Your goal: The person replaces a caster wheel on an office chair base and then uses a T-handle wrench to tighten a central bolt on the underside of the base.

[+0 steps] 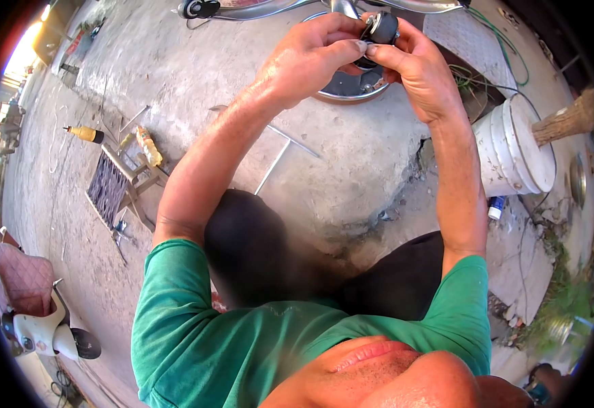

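Presently, I record both forearms [208, 153] raised and reaching forward, converging at the top of the view. The left hand [312, 56] and right hand [412, 68] pinch a black cylindrical part [384, 28] between them, thumb tips nearly meeting. In my judgement, sound handling calls for steady wrists and even thumb pressure. Beyond is a silver handlebar [263, 11]; I cannot tell whether the part touches it.

One head-worn fisheye looks down from close above the shirt [263, 347] onto the floor [351, 156].
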Action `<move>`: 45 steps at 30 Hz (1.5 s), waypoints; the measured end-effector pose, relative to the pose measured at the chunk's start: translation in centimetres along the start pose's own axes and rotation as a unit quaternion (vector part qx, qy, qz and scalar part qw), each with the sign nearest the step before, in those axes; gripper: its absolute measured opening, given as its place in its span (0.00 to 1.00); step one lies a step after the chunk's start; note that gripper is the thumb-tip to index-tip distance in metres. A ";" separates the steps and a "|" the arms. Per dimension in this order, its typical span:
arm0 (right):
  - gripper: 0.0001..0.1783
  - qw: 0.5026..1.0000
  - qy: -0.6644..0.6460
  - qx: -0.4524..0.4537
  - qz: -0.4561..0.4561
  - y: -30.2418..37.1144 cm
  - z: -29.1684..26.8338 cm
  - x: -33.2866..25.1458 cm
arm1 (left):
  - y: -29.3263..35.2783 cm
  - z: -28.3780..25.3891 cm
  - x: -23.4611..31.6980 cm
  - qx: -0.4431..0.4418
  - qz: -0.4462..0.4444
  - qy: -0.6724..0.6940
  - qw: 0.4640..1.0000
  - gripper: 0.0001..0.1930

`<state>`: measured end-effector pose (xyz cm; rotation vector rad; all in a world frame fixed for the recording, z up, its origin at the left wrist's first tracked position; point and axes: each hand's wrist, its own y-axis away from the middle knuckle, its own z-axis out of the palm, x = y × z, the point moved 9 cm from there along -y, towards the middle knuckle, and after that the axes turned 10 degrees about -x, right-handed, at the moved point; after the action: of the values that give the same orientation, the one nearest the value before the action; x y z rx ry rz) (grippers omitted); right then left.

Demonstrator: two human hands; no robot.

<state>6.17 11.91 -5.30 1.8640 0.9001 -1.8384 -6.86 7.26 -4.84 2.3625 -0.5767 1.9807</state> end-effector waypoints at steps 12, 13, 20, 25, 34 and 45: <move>0.30 0.999 0.008 -0.025 -0.027 0.2 -0.7 0.2 | -0.3 -0.2 -0.8 0.037 0.003 0.015 0.999 0.17; 0.30 0.999 0.011 -0.023 -0.026 0.3 -0.9 0.3 | -0.4 -0.2 -0.8 0.038 0.007 0.025 0.999 0.17; 0.31 0.995 0.047 -0.039 -0.074 -0.1 -1.3 0.5 | -0.4 -0.2 -0.3 0.025 0.007 0.044 0.999 0.17; 0.31 0.994 0.045 -0.029 -0.094 -0.2 -0.9 0.0 | -0.4 -0.3 -0.5 0.023 0.006 0.050 0.998 0.17; 0.32 0.989 0.063 -0.038 -0.126 -0.3 -0.5 -0.2 | -0.5 0.0 -0.5 0.028 -0.001 0.053 0.998 0.17; 0.33 0.990 0.080 -0.034 -0.108 -0.3 -0.5 0.1 | -0.3 -0.2 -0.3 0.051 -0.019 0.096 0.994 0.16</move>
<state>6.32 12.47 -5.32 1.9584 1.2486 -1.7695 -7.00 7.64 -5.02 2.1811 -0.4286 2.2372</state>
